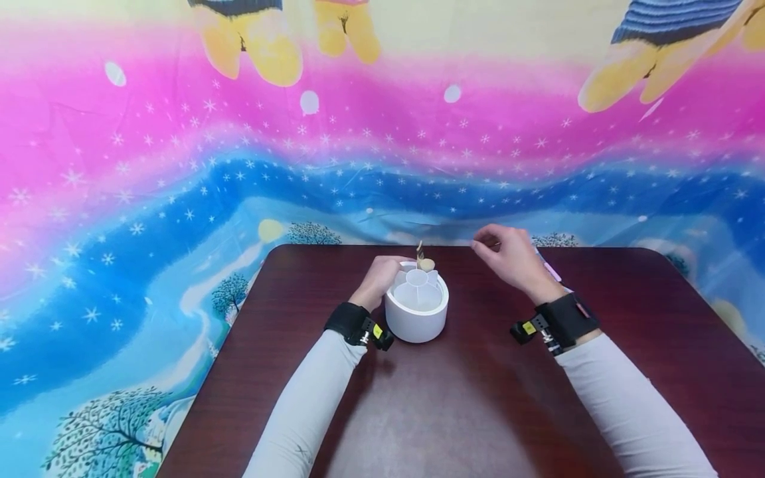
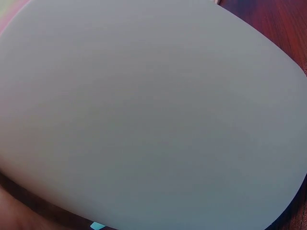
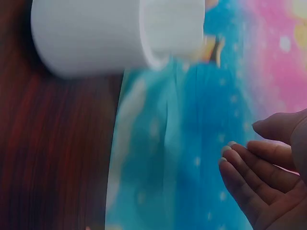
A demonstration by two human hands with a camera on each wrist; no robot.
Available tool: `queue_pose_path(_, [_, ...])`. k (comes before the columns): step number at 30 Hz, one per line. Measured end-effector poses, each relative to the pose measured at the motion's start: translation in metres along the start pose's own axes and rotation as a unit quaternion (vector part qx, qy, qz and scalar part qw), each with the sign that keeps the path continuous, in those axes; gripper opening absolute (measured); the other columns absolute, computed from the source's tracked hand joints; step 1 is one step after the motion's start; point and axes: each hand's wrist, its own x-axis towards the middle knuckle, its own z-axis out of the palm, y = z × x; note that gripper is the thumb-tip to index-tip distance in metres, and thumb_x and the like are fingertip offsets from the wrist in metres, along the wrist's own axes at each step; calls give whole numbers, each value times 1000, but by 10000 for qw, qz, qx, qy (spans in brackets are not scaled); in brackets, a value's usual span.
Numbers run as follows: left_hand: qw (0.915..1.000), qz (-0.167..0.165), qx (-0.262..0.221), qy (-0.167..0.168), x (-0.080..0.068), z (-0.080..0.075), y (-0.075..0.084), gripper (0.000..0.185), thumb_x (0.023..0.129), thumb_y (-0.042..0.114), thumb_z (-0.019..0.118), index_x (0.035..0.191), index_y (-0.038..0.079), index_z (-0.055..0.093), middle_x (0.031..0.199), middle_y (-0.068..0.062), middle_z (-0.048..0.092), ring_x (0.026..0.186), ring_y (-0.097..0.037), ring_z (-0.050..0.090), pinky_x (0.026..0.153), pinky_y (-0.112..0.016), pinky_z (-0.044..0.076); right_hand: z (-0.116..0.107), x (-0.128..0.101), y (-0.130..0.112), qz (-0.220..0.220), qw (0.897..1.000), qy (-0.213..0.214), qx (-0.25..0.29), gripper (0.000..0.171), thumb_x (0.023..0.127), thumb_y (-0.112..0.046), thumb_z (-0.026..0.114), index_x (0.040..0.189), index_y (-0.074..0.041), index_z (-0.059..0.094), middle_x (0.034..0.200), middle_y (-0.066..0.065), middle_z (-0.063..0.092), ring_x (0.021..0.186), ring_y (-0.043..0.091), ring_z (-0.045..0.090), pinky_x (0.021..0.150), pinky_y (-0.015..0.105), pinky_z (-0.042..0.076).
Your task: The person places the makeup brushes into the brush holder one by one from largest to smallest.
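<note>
A white round desk organizer (image 1: pixel 416 322) stands on the table, with thin dividers around a central ring. My left hand (image 1: pixel 378 280) grips its far left side, the fingertips hidden behind the rim. At the organizer's back rises a small tan and gold item (image 1: pixel 425 263), too small to name. Its smooth white wall (image 2: pixel 158 115) fills the left wrist view. To the right of the organizer my right hand (image 1: pixel 509 260) is raised with nothing in it. In the right wrist view the fingers (image 3: pixel 261 167) are loosely extended and the thumb is apart from them.
The dark red-brown table (image 1: pixel 311 285) ends just beyond the hands. A printed pink and blue cloth (image 1: pixel 382 153) hangs behind it. Something thin and pink (image 1: pixel 551 271) shows beside the right wrist.
</note>
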Motion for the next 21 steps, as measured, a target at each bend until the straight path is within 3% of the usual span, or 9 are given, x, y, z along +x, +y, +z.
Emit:
queue_pose_path(9, [10000,-30,-31,2,2,1,-1,49,86,4,47,126,12,75,132,-4,69,126,-24,61,109,-43,46,-36,-8,56,611,9966,144,-526,25,101,-18,63,113,2,71,106,22,72,97,40,67,83,54,51])
queue_pose_path(21, [10000,36,63,13,3,1,-3,48,89,6,45,129,10,73,132,-5,69,125,-24,62,108,-44,47,-41,-29,137,1299,9852,-83,-1116,28,99,-10,57,112,12,67,106,33,66,97,48,61,81,58,48])
